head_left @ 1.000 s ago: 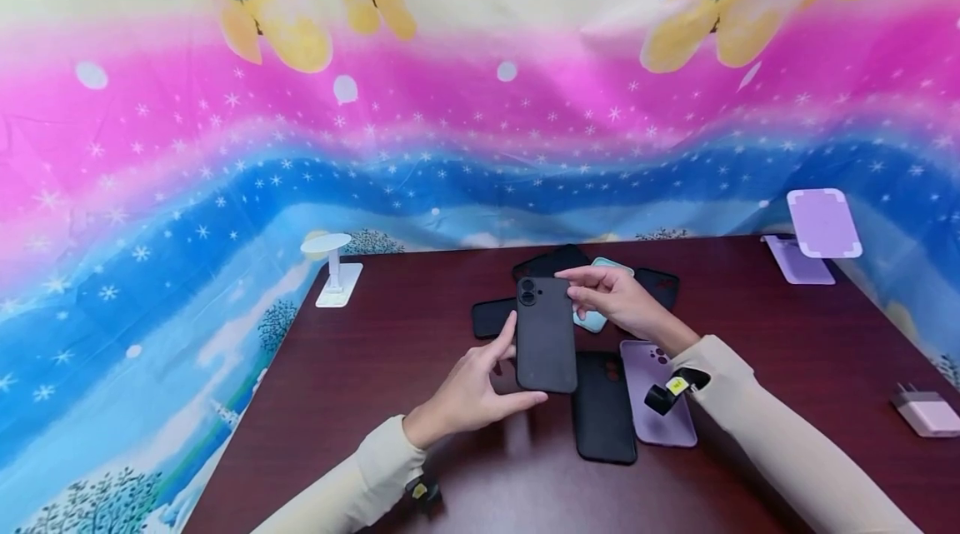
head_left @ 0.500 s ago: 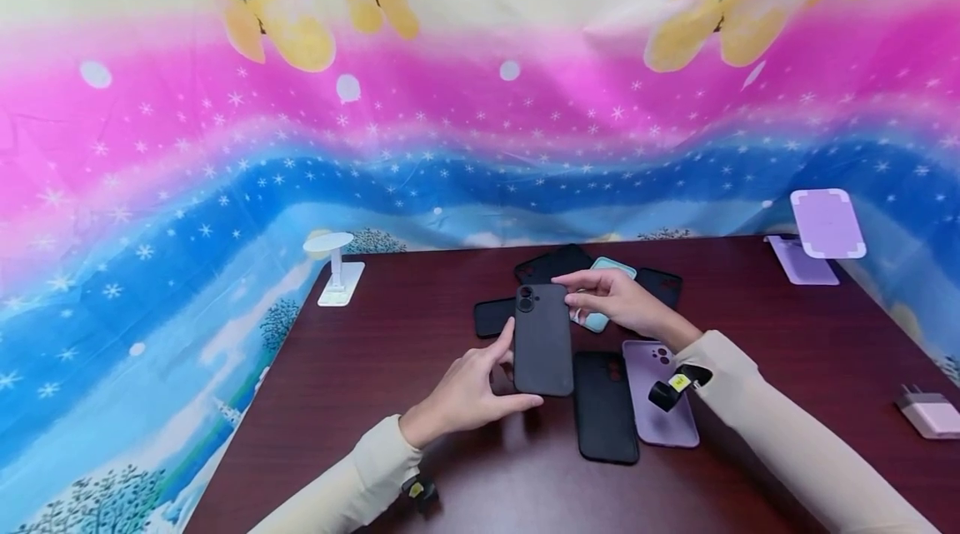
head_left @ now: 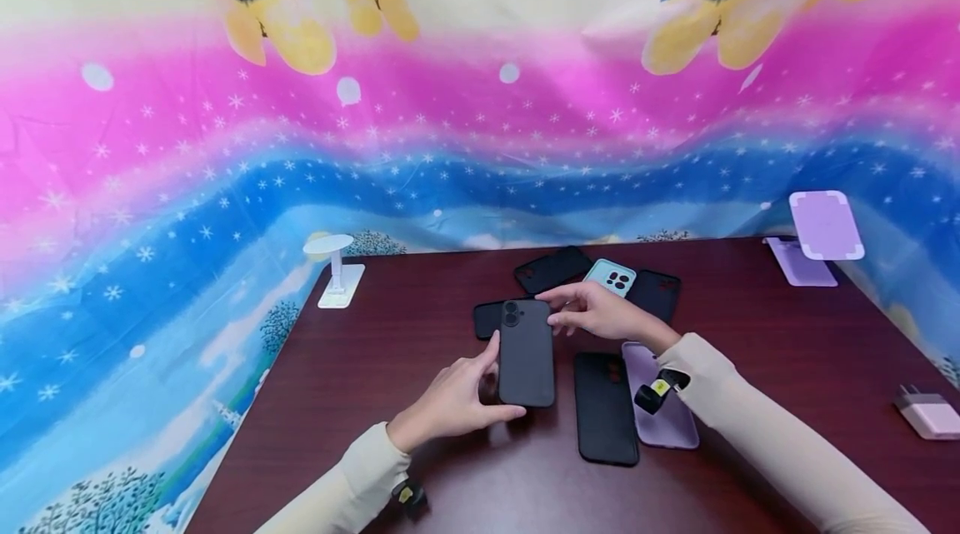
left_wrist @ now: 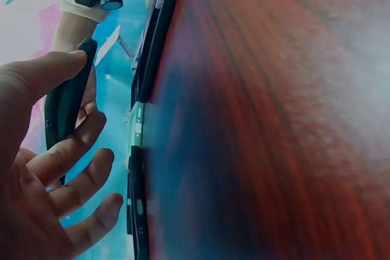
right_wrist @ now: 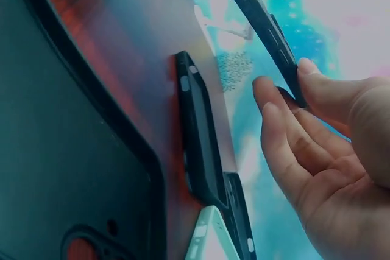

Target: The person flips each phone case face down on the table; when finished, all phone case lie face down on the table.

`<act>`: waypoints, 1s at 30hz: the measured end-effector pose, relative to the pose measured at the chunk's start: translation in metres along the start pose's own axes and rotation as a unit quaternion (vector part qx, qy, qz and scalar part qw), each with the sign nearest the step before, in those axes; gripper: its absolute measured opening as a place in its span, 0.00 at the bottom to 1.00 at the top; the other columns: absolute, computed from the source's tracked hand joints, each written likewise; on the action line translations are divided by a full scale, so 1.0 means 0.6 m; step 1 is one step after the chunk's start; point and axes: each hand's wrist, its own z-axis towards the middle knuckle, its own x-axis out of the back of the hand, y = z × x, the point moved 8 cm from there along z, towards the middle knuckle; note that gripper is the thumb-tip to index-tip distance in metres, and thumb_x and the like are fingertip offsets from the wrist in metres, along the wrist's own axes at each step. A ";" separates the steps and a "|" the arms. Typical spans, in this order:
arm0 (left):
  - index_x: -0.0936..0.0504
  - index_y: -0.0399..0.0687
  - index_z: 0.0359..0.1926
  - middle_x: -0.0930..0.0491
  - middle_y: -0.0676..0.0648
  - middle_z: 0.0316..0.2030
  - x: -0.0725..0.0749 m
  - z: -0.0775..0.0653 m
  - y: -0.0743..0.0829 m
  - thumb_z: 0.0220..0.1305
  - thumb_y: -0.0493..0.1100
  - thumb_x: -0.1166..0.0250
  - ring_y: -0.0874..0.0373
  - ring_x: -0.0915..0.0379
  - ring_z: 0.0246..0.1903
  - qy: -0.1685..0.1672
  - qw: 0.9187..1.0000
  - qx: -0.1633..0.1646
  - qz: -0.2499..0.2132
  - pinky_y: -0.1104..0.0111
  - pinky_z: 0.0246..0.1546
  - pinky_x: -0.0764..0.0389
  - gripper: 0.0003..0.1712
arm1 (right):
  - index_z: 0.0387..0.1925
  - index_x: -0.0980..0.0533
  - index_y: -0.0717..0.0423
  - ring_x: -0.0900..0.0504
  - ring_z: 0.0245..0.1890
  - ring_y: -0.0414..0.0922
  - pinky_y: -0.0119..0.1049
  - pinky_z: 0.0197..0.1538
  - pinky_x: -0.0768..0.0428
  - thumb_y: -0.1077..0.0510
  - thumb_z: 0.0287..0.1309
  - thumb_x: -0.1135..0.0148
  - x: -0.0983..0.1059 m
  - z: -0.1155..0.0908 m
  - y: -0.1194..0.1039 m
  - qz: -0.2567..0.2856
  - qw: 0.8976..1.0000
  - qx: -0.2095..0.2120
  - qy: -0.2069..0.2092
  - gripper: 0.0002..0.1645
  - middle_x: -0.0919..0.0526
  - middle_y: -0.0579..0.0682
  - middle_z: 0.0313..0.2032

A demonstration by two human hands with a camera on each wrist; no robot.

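Note:
A black phone point(head_left: 527, 359), its back and round camera lenses turned toward the head camera, is held tilted above the table. My left hand point(head_left: 446, 401) holds its lower left part, with the thumb along the bottom edge and a finger at the left side. The thumb and fingers of my right hand point(head_left: 596, 313) pinch its upper right corner, as the right wrist view also shows. Seen edge-on in the left wrist view, the phone point(left_wrist: 70, 98) lies between thumb and fingers. Below it to the right are a black phone case point(head_left: 606, 413) and a purple phone case point(head_left: 663, 413).
Behind the hands lie a mint case point(head_left: 611, 276) and black cases point(head_left: 553, 269), point(head_left: 656, 294), point(head_left: 487, 319) on the dark red table point(head_left: 337, 417). A white stand point(head_left: 337, 276) is at the back left, a purple stand point(head_left: 821, 234) at the back right, a charger plug point(head_left: 926, 413) far right.
Both hands have moved the phone a little left and lower in the head view. More of the mint case with its camera holes now shows. The grips look the same.

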 end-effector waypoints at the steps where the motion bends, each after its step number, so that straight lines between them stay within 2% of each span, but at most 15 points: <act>1: 0.54 0.44 0.82 0.17 0.63 0.37 -0.001 -0.001 -0.003 0.59 0.68 0.28 0.64 0.24 0.31 -0.003 1.000 0.002 0.002 0.74 0.33 0.28 0.65 | 0.71 0.29 0.62 0.11 0.44 0.55 0.50 0.45 0.13 0.55 0.72 0.38 -0.005 0.002 0.000 -0.008 1.000 0.002 -0.006 0.30 0.15 0.63 0.55; 6: 0.53 0.43 0.82 0.20 0.64 0.31 -0.012 -0.005 -0.013 0.56 0.70 0.27 0.72 0.29 0.23 -0.022 1.000 0.010 0.019 0.75 0.27 0.29 0.68 | 0.70 0.29 0.60 0.11 0.43 0.47 0.42 0.44 0.13 0.54 0.72 0.38 -0.022 0.007 0.003 -0.055 0.998 -0.008 -0.028 0.30 0.13 0.57 0.51; 10: 0.52 0.42 0.82 0.21 0.65 0.27 -0.028 -0.004 -0.018 0.55 0.70 0.26 0.73 0.30 0.20 -0.043 0.998 0.013 0.032 0.75 0.23 0.31 0.68 | 0.68 0.26 0.60 0.12 0.39 0.48 0.38 0.40 0.15 0.54 0.70 0.36 -0.032 0.007 0.010 -0.098 0.994 -0.013 -0.035 0.29 0.11 0.52 0.47; 15: 0.49 0.39 0.81 0.24 0.66 0.24 -0.044 -0.005 -0.019 0.56 0.67 0.25 0.73 0.29 0.19 -0.062 0.997 0.016 0.041 0.76 0.22 0.29 0.66 | 0.65 0.23 0.59 0.13 0.39 0.40 0.33 0.41 0.18 0.53 0.70 0.35 -0.046 0.005 0.020 -0.157 0.986 0.000 -0.049 0.27 0.12 0.49 0.44; 22: 0.46 0.34 0.79 0.25 0.65 0.20 -0.060 0.001 -0.011 0.55 0.65 0.24 0.73 0.30 0.17 -0.084 0.995 0.020 0.057 0.76 0.20 0.30 0.65 | 0.64 0.22 0.60 0.13 0.42 0.39 0.34 0.47 0.17 0.53 0.69 0.35 -0.055 -0.003 0.032 -0.168 0.983 -0.010 -0.076 0.26 0.12 0.47 0.42; 30: 0.38 0.33 0.75 0.27 0.65 0.16 -0.066 0.014 -0.007 0.52 0.66 0.23 0.72 0.32 0.15 -0.086 0.991 0.027 0.095 0.76 0.17 0.32 0.62 | 0.63 0.22 0.59 0.14 0.41 0.39 0.35 0.48 0.17 0.54 0.69 0.35 -0.053 -0.002 0.040 -0.176 0.981 -0.016 -0.085 0.25 0.12 0.47 0.41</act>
